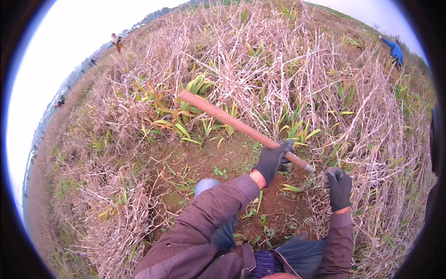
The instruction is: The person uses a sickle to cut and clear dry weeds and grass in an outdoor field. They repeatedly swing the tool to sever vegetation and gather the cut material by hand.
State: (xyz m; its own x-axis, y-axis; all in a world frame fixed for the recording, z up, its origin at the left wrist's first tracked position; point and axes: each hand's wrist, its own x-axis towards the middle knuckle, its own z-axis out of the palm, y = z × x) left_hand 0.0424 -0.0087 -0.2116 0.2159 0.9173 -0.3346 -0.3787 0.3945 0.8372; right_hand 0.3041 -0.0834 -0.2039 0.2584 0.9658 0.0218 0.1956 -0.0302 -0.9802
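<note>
A long reddish-brown wooden tool handle (pixel 226 118) slants across the view, its far end at upper left and its narrower, pale end towards my right hand. No tool head shows on it. My left hand (pixel 273 161), in a dark glove, is wrapped around the handle near that narrower end. My right hand (pixel 338 186), also gloved, is curled into a fist just beyond the pale tip, apart from it. Its knuckles look greyish, and nothing shows clearly inside the fist. Below both hands is bare reddish soil (pixel 278 205) with small green sprouts.
Dry, tangled stalks (pixel 244 76) surround the soil patch, with green-yellow leafy plants (pixel 197 90) among them. My jeans-clad knee (pixel 207 184) is near the left forearm. A person in blue (pixel 396 52) is far off at right, another person (pixel 116 42) at upper left. The ground slopes away at left.
</note>
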